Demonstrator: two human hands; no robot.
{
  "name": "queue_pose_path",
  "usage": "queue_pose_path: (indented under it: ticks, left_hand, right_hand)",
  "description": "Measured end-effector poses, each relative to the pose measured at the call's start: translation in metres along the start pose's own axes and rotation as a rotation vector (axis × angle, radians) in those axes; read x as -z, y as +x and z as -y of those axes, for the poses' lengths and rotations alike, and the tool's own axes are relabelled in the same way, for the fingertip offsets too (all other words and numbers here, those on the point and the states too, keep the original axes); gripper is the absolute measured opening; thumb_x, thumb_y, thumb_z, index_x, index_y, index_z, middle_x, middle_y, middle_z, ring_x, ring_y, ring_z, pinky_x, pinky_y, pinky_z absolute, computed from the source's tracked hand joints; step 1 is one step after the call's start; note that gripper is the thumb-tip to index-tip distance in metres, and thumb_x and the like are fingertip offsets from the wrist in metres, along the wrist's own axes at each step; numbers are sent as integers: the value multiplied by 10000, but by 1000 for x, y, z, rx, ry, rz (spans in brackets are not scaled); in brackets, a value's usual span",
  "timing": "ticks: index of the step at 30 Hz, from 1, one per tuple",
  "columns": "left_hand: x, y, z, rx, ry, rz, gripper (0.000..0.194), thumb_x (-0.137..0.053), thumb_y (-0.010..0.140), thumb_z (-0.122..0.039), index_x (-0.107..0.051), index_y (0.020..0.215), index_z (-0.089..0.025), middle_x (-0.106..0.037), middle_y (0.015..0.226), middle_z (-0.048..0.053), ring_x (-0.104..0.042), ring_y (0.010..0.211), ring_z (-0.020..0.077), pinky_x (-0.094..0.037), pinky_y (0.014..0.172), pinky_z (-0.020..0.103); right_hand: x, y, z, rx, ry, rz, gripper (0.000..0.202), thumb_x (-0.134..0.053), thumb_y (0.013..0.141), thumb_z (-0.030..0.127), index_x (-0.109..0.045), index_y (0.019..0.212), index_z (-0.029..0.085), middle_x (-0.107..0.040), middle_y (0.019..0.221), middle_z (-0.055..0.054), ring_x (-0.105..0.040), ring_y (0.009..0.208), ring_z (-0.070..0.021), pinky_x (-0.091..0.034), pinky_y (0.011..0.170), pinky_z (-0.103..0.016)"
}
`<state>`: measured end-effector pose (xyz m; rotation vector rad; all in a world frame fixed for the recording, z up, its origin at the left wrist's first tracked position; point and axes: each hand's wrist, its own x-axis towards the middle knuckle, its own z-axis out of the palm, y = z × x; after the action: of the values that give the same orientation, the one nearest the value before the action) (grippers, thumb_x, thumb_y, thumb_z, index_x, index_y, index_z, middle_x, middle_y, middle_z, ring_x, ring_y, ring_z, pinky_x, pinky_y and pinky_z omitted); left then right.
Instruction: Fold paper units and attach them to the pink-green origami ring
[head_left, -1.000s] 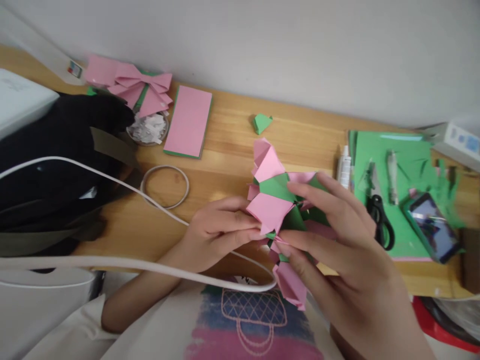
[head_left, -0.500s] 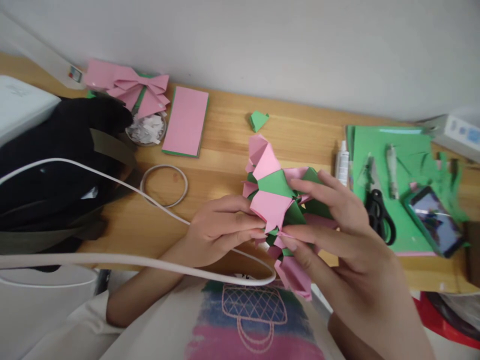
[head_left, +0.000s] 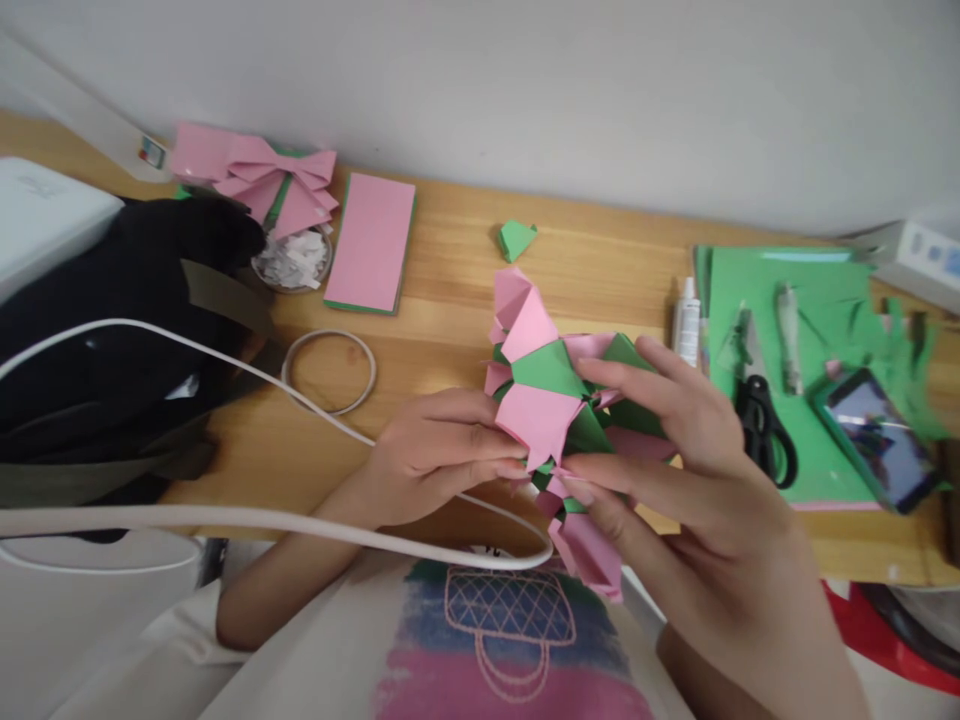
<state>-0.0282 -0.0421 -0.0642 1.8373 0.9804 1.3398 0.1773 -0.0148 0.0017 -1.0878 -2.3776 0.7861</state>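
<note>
**Both hands pinching the folded paper flower at mid-frame**

My left hand (head_left: 435, 450) has its grip pressed together on a pink flap at the lower left of the pink-and-green paper flower (head_left: 559, 400); my right hand (head_left: 675, 470) pinches the same piece from the right, thumb under and fingers over the green panels. The flower sits just right of centre, held slightly above the bench (head_left: 450, 290). To do this well, I judge I should keep both pinches close to the joint and press lightly so the flaps do not pull apart. A white cable (head_left: 262, 520) loops below my left hand. Scissors (head_left: 761, 430) and a glue bottle (head_left: 686, 320) lie right; a pink paper stack (head_left: 373, 243) upper left.
</note>
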Motion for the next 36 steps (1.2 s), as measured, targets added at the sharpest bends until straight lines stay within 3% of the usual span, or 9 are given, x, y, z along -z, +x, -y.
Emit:
queue_pose_path:
  ticks: [4, 9, 24, 28, 32, 36]
  left_hand:
    - [2, 2, 1, -27, 14, 8, 271, -528, 955, -244, -682, 770, -120, -733, 798, 97, -709, 734, 107, -542, 668, 153]
    - [1, 4, 2, -37, 13, 6, 279, -539, 952, -257, -680, 760, -113, -732, 800, 87, -713, 746, 95, -544, 674, 144]
    - [0, 6, 2, 11, -112, 2, 186, -597, 917, -192, -695, 792, -94, -729, 785, 74, -694, 731, 71, -528, 677, 110]
    - [0, 5, 2, 59, -142, 1, 164, -617, 901, -173, -699, 789, -86, -722, 797, 76, -691, 750, 86, -543, 707, 149]
    - [-3, 4, 2, 105, -197, -39, 126, -645, 878, -153, -704, 787, -88, -697, 779, 55, -675, 757, 90, -550, 725, 176]
    - [-5, 4, 1, 119, -183, -45, 90, -647, 874, -144, -708, 823, -101, -696, 794, 50, -678, 779, 102, -555, 727, 196]
  right_hand:
    - [0, 0, -1, 6, -9, -8, 178, -618, 860, 114, -710, 893, 263, -518, 1422, -13, -335, 1430, -292, -323, 1157, -532]
    - [-1, 0, -4, 16, 21, -32, 155, -615, 868, 135, -710, 859, 256, -570, 1361, -26, -377, 1404, -303, -373, 1122, -531]
    - [-4, 2, -15, 86, 152, -18, 170, -621, 850, 83, -722, 846, 220, -594, 1320, -62, -452, 1351, -280, -351, 1146, -504]
    - [-6, -2, -11, 43, 115, -102, 110, -664, 831, 110, -714, 875, 198, -630, 1245, -84, -512, 1281, -292, -406, 1088, -506]
    - [-11, -5, -7, 75, 26, -242, 199, -724, 768, 78, -707, 931, 191, -658, 1149, -78, -549, 1199, -290, -442, 1036, -506]
    - [-16, -5, -5, 97, 8, -274, 200, -720, 760, 53, -697, 902, 193, -665, 1119, -70, -565, 1168, -293, -453, 1007, -506]
